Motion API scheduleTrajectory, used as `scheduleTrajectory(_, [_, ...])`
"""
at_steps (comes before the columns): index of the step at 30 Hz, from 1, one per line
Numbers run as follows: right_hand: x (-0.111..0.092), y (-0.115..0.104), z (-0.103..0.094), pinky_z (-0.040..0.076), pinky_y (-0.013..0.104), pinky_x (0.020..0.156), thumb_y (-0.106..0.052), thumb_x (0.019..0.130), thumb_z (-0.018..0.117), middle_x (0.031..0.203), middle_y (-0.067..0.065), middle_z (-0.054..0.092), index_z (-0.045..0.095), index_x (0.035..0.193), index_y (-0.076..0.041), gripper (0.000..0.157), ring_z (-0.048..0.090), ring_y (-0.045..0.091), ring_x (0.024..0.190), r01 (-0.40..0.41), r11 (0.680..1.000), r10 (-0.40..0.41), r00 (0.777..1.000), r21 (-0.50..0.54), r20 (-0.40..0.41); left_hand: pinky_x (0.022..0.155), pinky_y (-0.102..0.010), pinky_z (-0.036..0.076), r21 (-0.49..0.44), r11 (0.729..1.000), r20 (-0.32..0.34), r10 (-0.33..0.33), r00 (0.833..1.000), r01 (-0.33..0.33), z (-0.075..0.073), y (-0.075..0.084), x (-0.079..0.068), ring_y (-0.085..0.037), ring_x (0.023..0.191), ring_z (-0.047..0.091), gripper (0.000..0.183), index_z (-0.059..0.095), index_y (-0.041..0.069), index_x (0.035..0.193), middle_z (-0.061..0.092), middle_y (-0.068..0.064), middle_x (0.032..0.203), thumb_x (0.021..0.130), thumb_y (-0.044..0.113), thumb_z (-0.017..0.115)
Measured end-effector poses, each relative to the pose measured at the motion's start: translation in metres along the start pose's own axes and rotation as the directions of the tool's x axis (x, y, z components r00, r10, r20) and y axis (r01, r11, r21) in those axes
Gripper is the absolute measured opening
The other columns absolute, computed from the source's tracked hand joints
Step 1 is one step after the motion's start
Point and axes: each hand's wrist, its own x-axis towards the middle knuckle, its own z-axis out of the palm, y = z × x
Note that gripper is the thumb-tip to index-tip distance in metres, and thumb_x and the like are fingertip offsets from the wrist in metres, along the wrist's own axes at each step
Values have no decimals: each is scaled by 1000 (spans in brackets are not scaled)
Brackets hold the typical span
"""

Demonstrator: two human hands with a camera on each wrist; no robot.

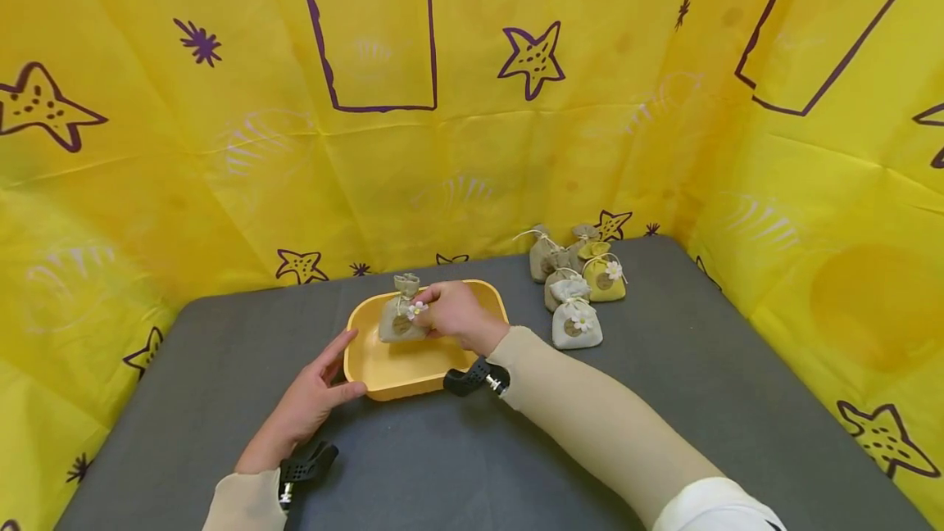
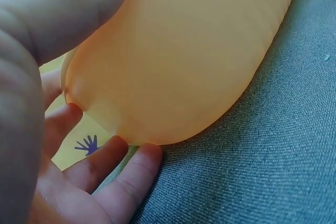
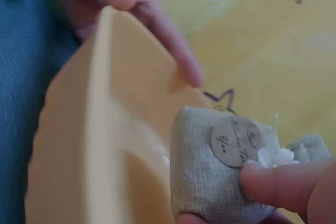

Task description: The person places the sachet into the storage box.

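A shallow yellow plastic tray [image 1: 409, 363] with rounded corners sits on the grey tabletop. My left hand [image 1: 313, 400] holds its left end, thumb at the front corner and fingers along the left side; in the left wrist view several fingertips [image 2: 147, 153] press the tray wall. Inside the tray's outline my right hand [image 1: 459, 314] pinches a small grey-beige drawstring sachet [image 1: 396, 326]. The sachet is upright, its gathered neck on top. A round label [image 3: 231, 142] with handwriting-style print and a white flower show on its front, with the thumb beside the flower.
Several more sachets stand grouped at the back right: a white one [image 1: 578, 326] in front, a yellow one [image 1: 605, 279] behind it, and brownish ones such as this tall sachet [image 1: 542, 259]. A yellow patterned cloth [image 1: 472, 154] hangs behind the grey table [image 1: 457, 465].
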Motion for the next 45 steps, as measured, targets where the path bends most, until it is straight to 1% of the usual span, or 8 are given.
scheduleTrajectory(4, [6, 4, 21, 58, 37, 63, 5, 81, 77, 92, 5, 64, 73, 90, -4, 13, 62, 19, 77, -2, 998, -1, 999, -70, -44, 98, -11, 33, -10, 1000, 3, 30, 1000, -30, 1, 0, 1, -40, 145, 20, 85, 24, 12, 159, 11, -15, 164, 91, 9, 74])
scheduleTrajectory(9, [11, 7, 36, 54, 28, 58, 6, 80, 76, 88, 2, 65, 75, 90, -5, 14, 61, 17, 77, -10, 995, 1, 996, -100, -94, 99, -11, 33, -26, 998, 17, 65, 998, -65, 5, 2, 3, -41, 145, 20, 84, 25, 9, 159, 10, -17, 164, 91, 6, 74])
scheduleTrajectory(16, [17, 11, 46, 55, 28, 71, 9, 79, 72, 89, 0, 65, 74, 91, -8, 21, 61, 16, 83, 11, 996, -18, 996, -84, -89, 97, -12, 36, -30, 998, 15, 64, 998, -64, 6, 5, 5, -42, 144, 22, 82, 27, 11, 159, 10, -17, 164, 91, 6, 73])
scheduleTrajectory(24, [18, 8, 50, 55, 31, 76, 9, 82, 72, 92, 0, 64, 72, 90, -10, 21, 61, 17, 86, -24, 999, 22, 997, -23, -71, 98, -12, 36, -28, 997, 11, 78, 997, -77, 2, 3, 4, -42, 144, 22, 81, 27, 10, 158, 13, -16, 164, 91, 4, 72])
scheduleTrajectory(30, [18, 6, 52, 55, 33, 78, 8, 83, 72, 93, 1, 63, 72, 91, -12, 21, 61, 19, 88, -73, 997, 72, 996, -13, -58, 97, -11, 35, -6, 998, 8, 56, 998, -55, 0, 3, 1, -42, 145, 20, 82, 26, 12, 159, 13, -16, 164, 92, 7, 72])
scheduleTrajectory(34, [18, 7, 52, 55, 33, 79, 6, 84, 72, 94, 1, 64, 72, 93, -11, 20, 61, 19, 88, -73, 997, 73, 997, -8, -40, 97, -11, 34, -2, 999, 10, 46, 999, -46, -1, 3, 0, -42, 145, 20, 81, 25, 12, 159, 12, -17, 164, 92, 9, 72])
scheduleTrajectory(40, [17, 7, 49, 55, 35, 81, 2, 84, 76, 100, 0, 65, 75, 99, -12, 21, 62, 19, 92, -72, 997, 72, 997, 20, 12, 98, -11, 33, 9, 998, 8, 55, 998, -55, -1, 1, 1, -42, 145, 21, 82, 25, 13, 159, 14, -16, 164, 92, 9, 73])
scheduleTrajectory(45, [14, 7, 40, 53, 44, 86, -4, 83, 80, 108, -2, 66, 77, 104, -18, 25, 61, 21, 96, -116, 991, 113, 992, 61, 48, 99, -12, 33, 15, 999, 8, 48, 999, -48, -1, -2, 1, -40, 145, 21, 83, 26, 14, 159, 14, -15, 164, 92, 10, 74])
